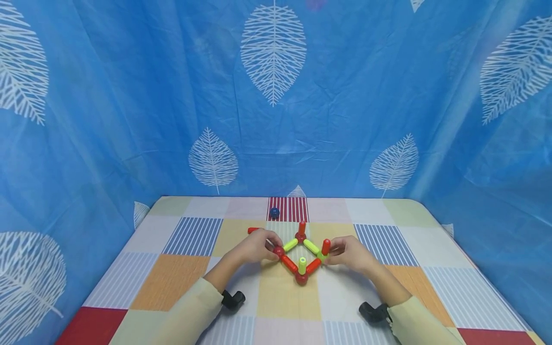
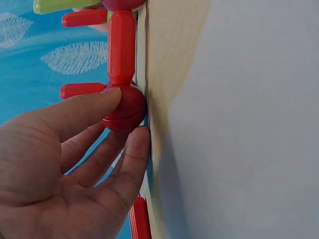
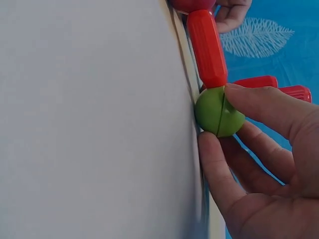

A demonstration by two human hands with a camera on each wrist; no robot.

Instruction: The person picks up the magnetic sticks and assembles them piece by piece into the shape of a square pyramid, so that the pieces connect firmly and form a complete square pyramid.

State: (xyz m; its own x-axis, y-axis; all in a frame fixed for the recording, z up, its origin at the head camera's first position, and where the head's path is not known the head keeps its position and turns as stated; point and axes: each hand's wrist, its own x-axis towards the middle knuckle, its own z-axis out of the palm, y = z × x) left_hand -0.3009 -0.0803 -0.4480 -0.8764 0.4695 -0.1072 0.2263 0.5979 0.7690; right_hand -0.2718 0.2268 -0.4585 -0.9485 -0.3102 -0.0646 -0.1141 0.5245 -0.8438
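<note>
We see two bare hands working on a desk point(image 1: 181, 268) covered with a checked cloth of pastel, striped and red squares, in front of a blue curtain printed with white leaves. At the left, the left hand point(image 1: 254, 247) has its grip clamped on a dark red plastic ball point(image 1: 278, 251), thumb and forefinger pinching it; the left wrist view shows that ball point(image 2: 125, 108) sitting against the desk edge of the cloth, joined to a red stick. The ball forms the left corner of a diamond-shaped frame of red and yellow-green plastic sticks point(image 1: 301, 258) lying flat on the desk between the hands, with short sticks standing upright at its corners. A small dark blue ball point(image 1: 274, 212) rests alone behind the frame, well apart from it. At the right, the right hand point(image 1: 351, 254) has its grip clamped on a green plastic ball point(image 3: 218, 112), the frame's right corner, held between thumb and fingers.
</note>
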